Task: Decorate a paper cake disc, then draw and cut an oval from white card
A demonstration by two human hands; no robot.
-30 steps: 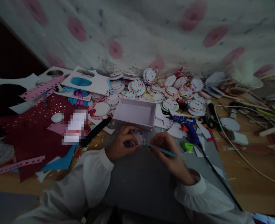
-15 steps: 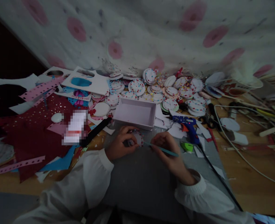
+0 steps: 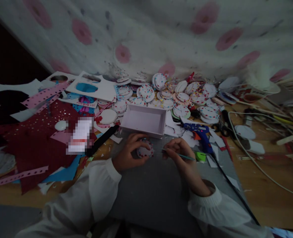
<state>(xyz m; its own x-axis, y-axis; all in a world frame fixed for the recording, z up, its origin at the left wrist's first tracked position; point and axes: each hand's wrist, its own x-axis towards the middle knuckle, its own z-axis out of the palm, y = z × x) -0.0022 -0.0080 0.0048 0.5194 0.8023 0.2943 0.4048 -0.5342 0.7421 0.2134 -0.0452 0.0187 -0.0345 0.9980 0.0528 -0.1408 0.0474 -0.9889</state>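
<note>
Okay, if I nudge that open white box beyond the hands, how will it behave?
The box probably feels light, given its thin walls. Its straight sides suggest sliding, not rolling. Pushed backward, it may bump the discs crowded behind it.

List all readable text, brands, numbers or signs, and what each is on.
None readable with certainty.
White paper strip, left of the white box: red lettering, too small and blurred.
Blue glue gun: small pale markings, too small.
Pixelated rectangle: blocked out, nothing legible.
Grey surface, bottom left: dark marks, can't tell if letters.
</note>
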